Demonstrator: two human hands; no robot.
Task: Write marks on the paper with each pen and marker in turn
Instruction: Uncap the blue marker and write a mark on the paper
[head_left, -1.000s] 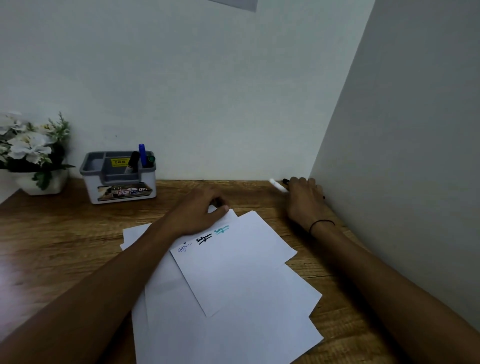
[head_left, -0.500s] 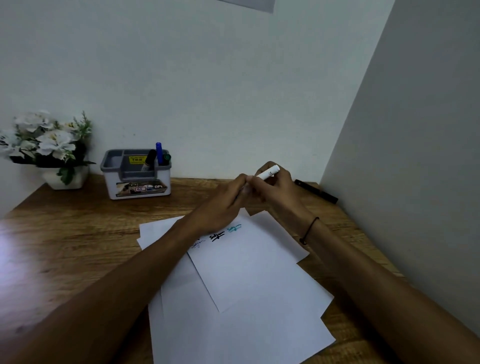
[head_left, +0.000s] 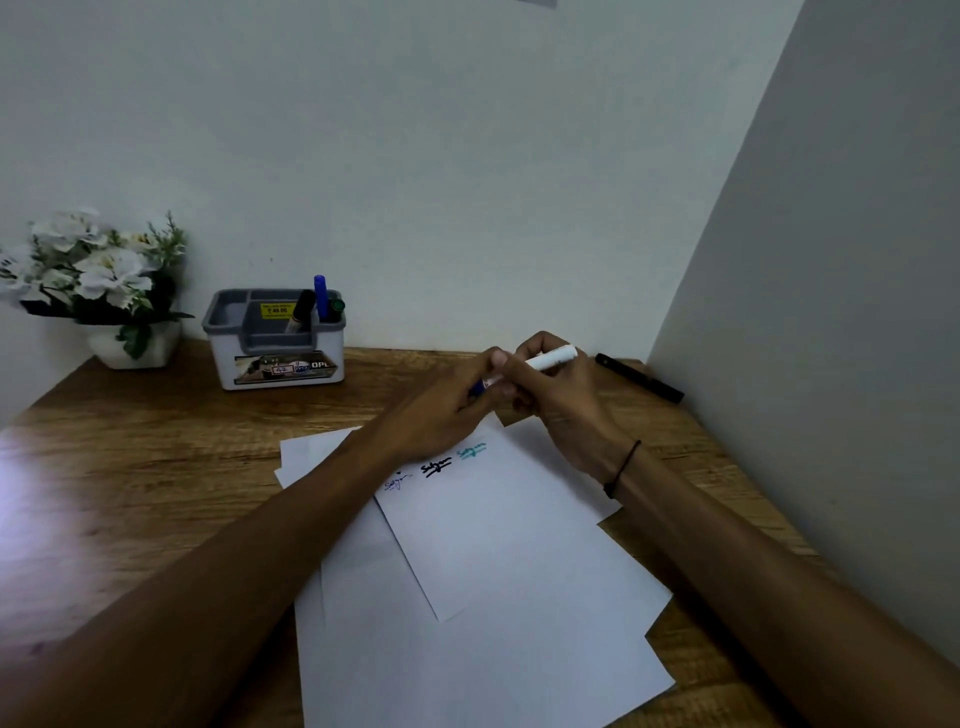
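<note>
Several white sheets lie fanned on the wooden desk; the top paper (head_left: 509, 525) carries three scribbles near its far edge, faint blue, black and teal. Above that edge my right hand (head_left: 561, 395) grips the barrel of a white marker (head_left: 553, 358). My left hand (head_left: 452, 415) pinches the marker's other end, where a bit of blue cap shows between the fingers. A black pen (head_left: 639, 378) lies on the desk by the right wall. The grey-rimmed organizer (head_left: 275, 343) at the back holds a black marker, a blue pen and a green-capped one.
A white pot of white flowers (head_left: 98, 280) stands at the back left corner. A wall runs close along the desk's right side. Bare wood desk (head_left: 130, 467) stretches left of the papers.
My right hand picked the white marker up from beside the right wall and brought it over the paper. My left hand lifted off the paper and took hold of the marker's cap end.
</note>
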